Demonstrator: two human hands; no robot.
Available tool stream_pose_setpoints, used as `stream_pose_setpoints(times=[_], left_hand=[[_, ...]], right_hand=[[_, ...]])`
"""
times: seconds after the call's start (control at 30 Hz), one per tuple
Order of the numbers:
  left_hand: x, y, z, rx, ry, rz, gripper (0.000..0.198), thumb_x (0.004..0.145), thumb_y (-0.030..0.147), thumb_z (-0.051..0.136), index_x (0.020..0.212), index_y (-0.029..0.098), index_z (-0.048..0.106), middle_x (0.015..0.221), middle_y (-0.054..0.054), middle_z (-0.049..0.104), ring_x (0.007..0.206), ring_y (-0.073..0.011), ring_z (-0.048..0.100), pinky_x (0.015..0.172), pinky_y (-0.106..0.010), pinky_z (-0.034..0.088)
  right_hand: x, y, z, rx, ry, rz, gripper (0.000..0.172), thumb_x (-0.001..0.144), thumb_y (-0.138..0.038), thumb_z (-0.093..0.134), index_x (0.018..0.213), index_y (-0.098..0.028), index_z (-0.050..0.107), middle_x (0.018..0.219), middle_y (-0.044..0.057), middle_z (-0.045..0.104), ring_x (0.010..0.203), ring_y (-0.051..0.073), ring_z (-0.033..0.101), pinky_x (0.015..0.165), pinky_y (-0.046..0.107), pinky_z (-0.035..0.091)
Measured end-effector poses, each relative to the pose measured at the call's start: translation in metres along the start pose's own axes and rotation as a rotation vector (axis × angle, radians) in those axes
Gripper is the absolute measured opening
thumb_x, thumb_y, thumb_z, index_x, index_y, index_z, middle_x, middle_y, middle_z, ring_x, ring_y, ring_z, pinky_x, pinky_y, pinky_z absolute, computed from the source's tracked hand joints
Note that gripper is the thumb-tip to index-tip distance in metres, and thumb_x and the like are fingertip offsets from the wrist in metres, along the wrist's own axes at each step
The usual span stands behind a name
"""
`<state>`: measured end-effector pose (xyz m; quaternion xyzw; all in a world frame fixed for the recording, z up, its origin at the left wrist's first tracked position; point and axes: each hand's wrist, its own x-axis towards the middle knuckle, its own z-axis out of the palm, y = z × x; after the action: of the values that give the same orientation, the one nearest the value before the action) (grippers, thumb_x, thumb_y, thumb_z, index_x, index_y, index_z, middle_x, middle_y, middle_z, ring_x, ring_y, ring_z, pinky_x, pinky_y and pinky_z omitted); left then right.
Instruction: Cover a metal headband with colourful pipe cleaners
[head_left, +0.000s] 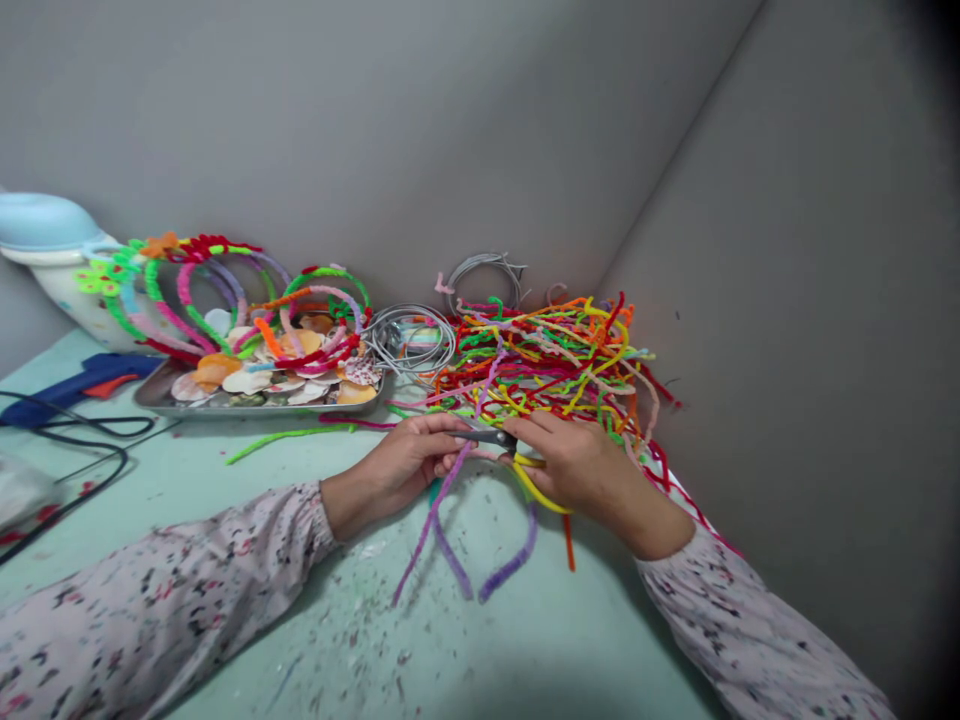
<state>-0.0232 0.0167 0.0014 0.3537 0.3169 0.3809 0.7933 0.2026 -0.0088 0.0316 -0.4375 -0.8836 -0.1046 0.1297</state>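
Observation:
My left hand (401,462) is closed, pinching a purple pipe cleaner (442,492) near its middle. One end of that stem points up toward the pile and the other hangs down over the table. Scissors (543,494) with yellow handles and dark blades are gripped in my right hand (589,470). Their blades point left and cross the purple stem beside my left fingertips. Below both hands shows a hoop, likely a headband (517,573), with purple fuzzy ends. Its upper part is largely hidden behind my hands.
Behind my right hand spreads a tangled pile of colourful pipe cleaners (555,350). Coils of grey wire (412,345) stand left of it. A metal tray (259,409) holds shells and fuzzy hoops. Farther left lie a blue glue gun (67,388) and a black cord (112,455). Grey walls close the back and right.

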Motion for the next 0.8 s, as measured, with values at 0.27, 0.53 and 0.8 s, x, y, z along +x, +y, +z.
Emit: stream_pose_setpoints(times=[0.27,0.53,0.8], left_hand=[[-0.0020,0.0025,0.0036,-0.007,-0.025,-0.021,0.011,0.073,0.004,0.067,0.083,0.010,0.066,0.063,-0.001,0.063,0.044,-0.0017,0.048,0.044,-0.011,0.037],[-0.0027,0.0019,0.0043,-0.018,0.006,-0.014,0.012,0.072,0.003,0.068,0.080,0.011,0.065,0.065,-0.002,0.064,0.045,-0.0026,0.050,0.044,-0.012,0.038],[-0.0020,0.0017,0.0039,-0.009,0.010,-0.011,0.012,0.070,0.004,0.070,0.077,0.011,0.064,0.060,0.001,0.060,0.044,-0.0023,0.049,0.043,-0.012,0.039]], right_hand=[[-0.0003,0.0016,0.0012,0.008,-0.021,-0.011,0.037,0.085,-0.027,0.058,0.122,-0.024,0.055,0.103,0.006,0.067,0.084,0.019,0.064,0.068,0.027,0.045],[-0.0014,0.0025,0.0018,0.068,-0.028,-0.004,0.037,0.085,-0.026,0.059,0.121,-0.024,0.056,0.103,0.007,0.067,0.086,0.019,0.064,0.070,0.027,0.047],[-0.0003,0.0024,0.0004,0.095,-0.049,-0.010,0.033,0.085,-0.024,0.058,0.117,-0.023,0.058,0.103,0.006,0.068,0.088,0.018,0.065,0.070,0.026,0.047]])
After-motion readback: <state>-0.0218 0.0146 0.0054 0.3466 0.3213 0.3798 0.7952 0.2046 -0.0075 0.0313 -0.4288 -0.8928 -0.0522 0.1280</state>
